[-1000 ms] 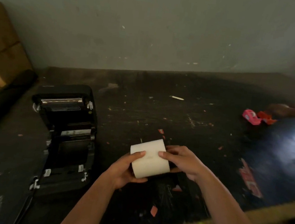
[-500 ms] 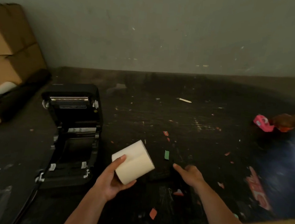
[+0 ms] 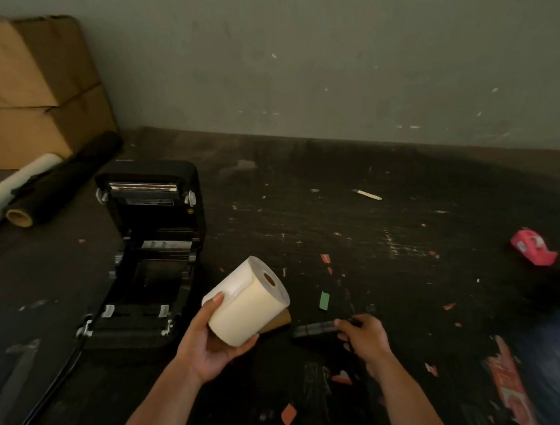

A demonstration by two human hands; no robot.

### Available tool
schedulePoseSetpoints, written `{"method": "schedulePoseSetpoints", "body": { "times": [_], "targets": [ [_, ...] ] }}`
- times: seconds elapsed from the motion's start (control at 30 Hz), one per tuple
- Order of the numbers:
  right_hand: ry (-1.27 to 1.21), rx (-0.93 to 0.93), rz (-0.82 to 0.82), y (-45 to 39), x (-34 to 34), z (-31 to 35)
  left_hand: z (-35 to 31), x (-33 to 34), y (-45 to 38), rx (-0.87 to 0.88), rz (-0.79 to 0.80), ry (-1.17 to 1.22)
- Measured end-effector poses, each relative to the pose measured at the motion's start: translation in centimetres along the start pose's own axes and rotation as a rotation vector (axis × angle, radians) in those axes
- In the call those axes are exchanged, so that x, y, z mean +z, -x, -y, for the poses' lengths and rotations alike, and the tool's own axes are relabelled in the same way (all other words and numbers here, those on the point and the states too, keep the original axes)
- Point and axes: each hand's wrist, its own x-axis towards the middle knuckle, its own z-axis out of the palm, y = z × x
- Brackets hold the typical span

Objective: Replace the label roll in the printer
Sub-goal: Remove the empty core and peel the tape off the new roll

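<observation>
Workbench (image 3: 386, 254): dark, scuffed top under a grey wall, paper scraps scattered; I read everything from the printer.
Printer (image 3: 144, 255): lid thrown back, bay bare, ready for loading as I judge.
Left hand (image 3: 209, 344): just right of the printer, fingers wrapped round the white label roll (image 3: 248, 302), core end tipped up, likely for threading.
Right hand (image 3: 364, 339): further right, pinching a black spindle (image 3: 316, 329) lying on the bench, probably meant for the core.
</observation>
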Motion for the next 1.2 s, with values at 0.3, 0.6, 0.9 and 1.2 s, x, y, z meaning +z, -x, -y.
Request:
{"method": "schedulePoseSetpoints", "body": {
  "times": [0.3,0.6,0.9,1.2],
  "targets": [
    [-0.169,-0.414,-0.179,4.5,-4.1,7.0,-1.0,2.4,-1.1,-0.001,0.040,-0.176],
    [-0.100,-0.513,-0.146,7.8,-5.2,9.0,-0.3,4.2,-1.8,-0.046,0.119,-0.195],
    [0.105,-0.607,-0.131,8.9,-4.5,9.6,0.2,4.9,-2.0,-0.107,0.151,-0.263],
    [0.156,-0.603,-0.028,8.7,-0.6,8.4,0.9,5.4,-2.5,-0.102,0.127,-0.271]
  ]
}}
